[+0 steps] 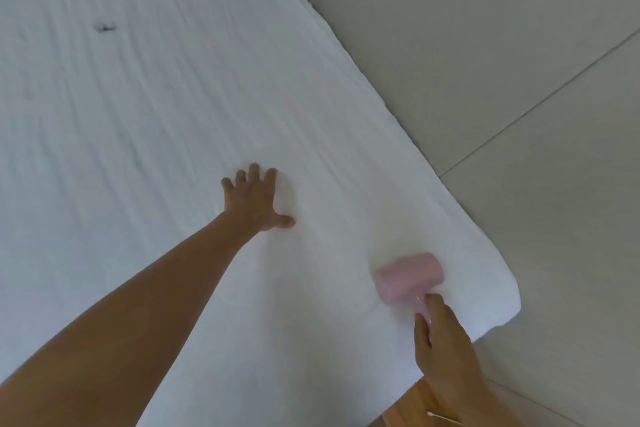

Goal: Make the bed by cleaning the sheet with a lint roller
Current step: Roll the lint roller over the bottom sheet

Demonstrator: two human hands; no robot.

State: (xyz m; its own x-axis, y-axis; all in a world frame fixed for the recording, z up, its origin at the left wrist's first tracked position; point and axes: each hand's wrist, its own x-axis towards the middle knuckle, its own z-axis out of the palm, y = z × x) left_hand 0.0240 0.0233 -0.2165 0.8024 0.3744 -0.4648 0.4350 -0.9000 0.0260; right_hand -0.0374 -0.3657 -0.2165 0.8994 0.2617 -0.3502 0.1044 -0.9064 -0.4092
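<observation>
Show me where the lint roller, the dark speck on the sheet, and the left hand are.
lint roller [408, 274], head view, pink roll's side.
dark speck [105, 27], head view, its middle.
left hand [254, 199], head view, back of hand.

Two bare forearms, sleeveless, no rings or watch.

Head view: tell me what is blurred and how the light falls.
Head view: the pink lint roller in the right hand is smeared by blur; the left hand on the sheet is sharper; light is soft and even, without glare.
</observation>
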